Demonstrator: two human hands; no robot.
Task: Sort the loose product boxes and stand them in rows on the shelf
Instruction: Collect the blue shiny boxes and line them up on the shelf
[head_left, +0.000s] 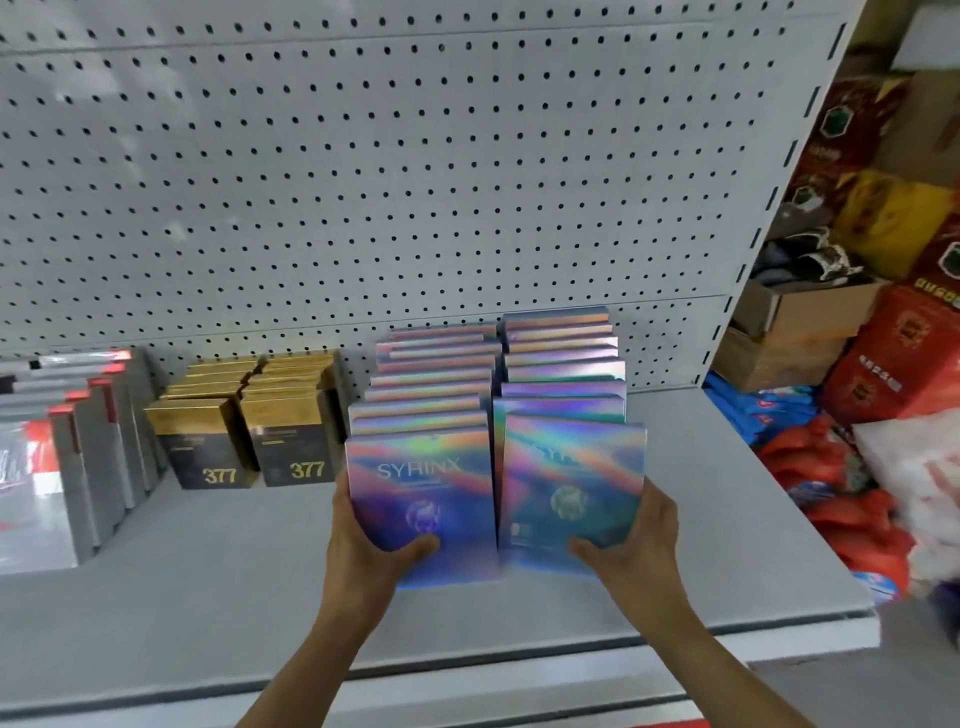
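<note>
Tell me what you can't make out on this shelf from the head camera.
- Holographic boxes behind each front box: faces hidden by those in front.
- Right front box: its name lost in glare.
- Grey and red boxes: cut by the left edge, blurred.
- Black and gold boxes: only "377" legible.

Single head-worn view, wide-angle, aimed forward and down at a grey shelf from just in front of its near edge; pegboard back panel faces the lens and bows from distortion; close range, both forearms enter from the bottom edge, left hand and right hand near frame centre; holographic boxes dead centre; right margin catches stacked cartons and bags beside the shelf upright; no second view to overlap.
</note>
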